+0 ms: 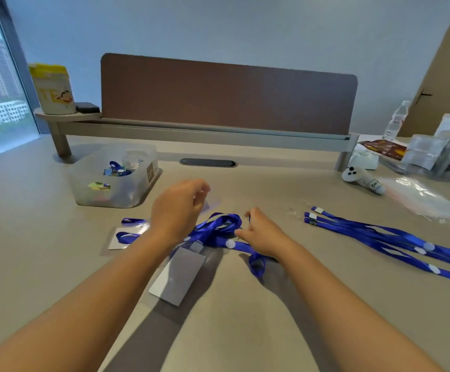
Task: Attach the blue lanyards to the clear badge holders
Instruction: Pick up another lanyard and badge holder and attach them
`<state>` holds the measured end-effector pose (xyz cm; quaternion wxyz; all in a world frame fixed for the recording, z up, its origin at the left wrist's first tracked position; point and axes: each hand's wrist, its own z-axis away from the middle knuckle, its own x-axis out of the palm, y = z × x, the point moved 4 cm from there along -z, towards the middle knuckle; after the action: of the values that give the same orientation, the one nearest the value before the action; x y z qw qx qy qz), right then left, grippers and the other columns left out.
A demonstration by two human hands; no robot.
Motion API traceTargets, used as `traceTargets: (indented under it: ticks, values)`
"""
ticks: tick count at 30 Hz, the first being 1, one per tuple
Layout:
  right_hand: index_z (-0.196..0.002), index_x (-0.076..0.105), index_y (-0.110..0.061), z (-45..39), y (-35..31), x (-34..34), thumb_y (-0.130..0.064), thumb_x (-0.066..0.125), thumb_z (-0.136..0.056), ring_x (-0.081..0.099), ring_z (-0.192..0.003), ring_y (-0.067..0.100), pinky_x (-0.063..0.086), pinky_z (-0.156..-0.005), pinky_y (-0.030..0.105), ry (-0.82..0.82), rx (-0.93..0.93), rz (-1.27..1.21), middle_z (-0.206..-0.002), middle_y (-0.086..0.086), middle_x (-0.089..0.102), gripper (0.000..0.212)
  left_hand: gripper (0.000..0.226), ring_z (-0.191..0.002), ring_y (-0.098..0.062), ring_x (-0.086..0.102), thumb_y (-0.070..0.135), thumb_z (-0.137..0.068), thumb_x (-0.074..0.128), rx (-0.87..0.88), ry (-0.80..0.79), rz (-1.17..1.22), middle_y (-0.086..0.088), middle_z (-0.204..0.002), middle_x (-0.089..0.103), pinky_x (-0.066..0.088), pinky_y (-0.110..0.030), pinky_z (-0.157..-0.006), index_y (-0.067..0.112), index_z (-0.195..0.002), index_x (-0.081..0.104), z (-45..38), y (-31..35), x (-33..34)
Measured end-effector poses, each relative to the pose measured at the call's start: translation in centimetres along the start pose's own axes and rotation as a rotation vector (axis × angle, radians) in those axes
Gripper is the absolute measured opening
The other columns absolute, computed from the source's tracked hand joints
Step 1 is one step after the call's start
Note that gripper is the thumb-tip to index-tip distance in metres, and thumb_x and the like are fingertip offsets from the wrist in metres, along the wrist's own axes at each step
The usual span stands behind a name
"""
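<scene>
At the centre of the beige desk (57, 210), the left hand (176, 208) hovers, fingers curled, pinching a clear plastic badge holder (209, 204). The right hand (258, 232) grips a tangled blue ribbon lanyard (218, 226). Three straight blue lanyards (379, 237) run lengthwise toward the right edge, clips pointing left.

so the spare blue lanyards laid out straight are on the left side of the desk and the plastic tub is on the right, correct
Not quite. In the head view the straight blue lanyards lie on the right side of the desk, and the plastic tub sits on the left, beyond the left hand. The sides are swapped; the lanyards are indeed laid out straight.
</scene>
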<state>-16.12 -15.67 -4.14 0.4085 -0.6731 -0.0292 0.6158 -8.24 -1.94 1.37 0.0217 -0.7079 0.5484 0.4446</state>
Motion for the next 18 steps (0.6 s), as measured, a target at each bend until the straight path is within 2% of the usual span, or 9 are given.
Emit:
traceTargets:
  ticks: [2,5,9,13,15,18]
  values:
    - [-0.128,0.037,-0.003,-0.3,0.5,1.9,-0.023,0.055,-0.085,0.049,-0.092,0.024,0.037,-0.077,0.031,-0.009,-0.001,-0.003,-0.104,0.011,0.048,0.05,0.02,-0.09,-0.031,0.06,0.015,-0.089,0.046,-0.003,-0.017,-0.024,-0.015,-0.106,0.067,0.051,-0.04,-0.077,0.01,-0.102,0.059,0.7,-0.5,0.3]
    - [-0.129,0.037,-0.007,-0.7,0.5,3.3,-0.024,0.055,-0.086,0.052,-0.111,0.029,0.044,-0.092,0.038,0.054,-0.042,0.147,-0.127,0.011,0.052,0.05,0.018,-0.089,-0.029,0.06,0.015,-0.089,0.047,-0.013,-0.023,-0.053,-0.013,-0.105,0.067,0.051,-0.037,-0.075,0.011,-0.101,0.06,1.1,-1.4,0.5]
    - [-0.126,0.039,-0.009,-0.9,0.7,2.9,-0.025,0.054,-0.088,0.055,-0.107,0.031,0.041,-0.091,0.036,0.085,-0.051,0.193,-0.118,0.012,0.06,0.044,0.018,-0.089,-0.028,0.06,0.016,-0.089,0.047,-0.035,-0.032,-0.061,-0.014,-0.105,0.067,0.045,-0.03,-0.071,0.01,-0.101,0.06,1.2,-2.2,0.8]
    - [-0.12,0.046,-0.009,-0.7,0.3,1.4,-0.025,0.057,-0.087,0.048,-0.088,0.023,0.041,-0.091,0.038,0.071,-0.029,0.021,-0.095,0.005,0.052,0.039,0.019,-0.091,-0.029,0.061,0.015,-0.088,0.048,-0.061,-0.023,-0.038,-0.015,-0.106,0.067,0.046,-0.03,-0.073,0.009,-0.102,0.06,1.1,-2.2,0.7]
    - [-0.119,0.048,-0.009,-0.5,-0.7,0.1,-0.02,0.058,-0.086,0.046,-0.089,0.019,0.041,-0.086,0.035,0.091,-0.048,-0.106,-0.097,0.002,0.049,0.036,0.019,-0.091,-0.03,0.061,0.014,-0.088,0.048,-0.074,-0.013,-0.02,-0.016,-0.106,0.067,0.046,-0.031,-0.074,0.008,-0.102,0.059,0.8,-2.0,0.3]
    - [-0.123,0.047,-0.008,-0.1,-2.8,-2.1,-0.012,0.054,-0.089,0.046,-0.094,0.015,0.039,-0.075,0.025,0.122,-0.122,-0.28,-0.107,0.002,0.048,0.035,0.019,-0.093,-0.031,0.061,0.013,-0.088,0.048,-0.089,0.016,0.017,-0.017,-0.106,0.067,0.046,-0.031,-0.076,0.007,-0.102,0.06,0.2,-1.5,-0.9]
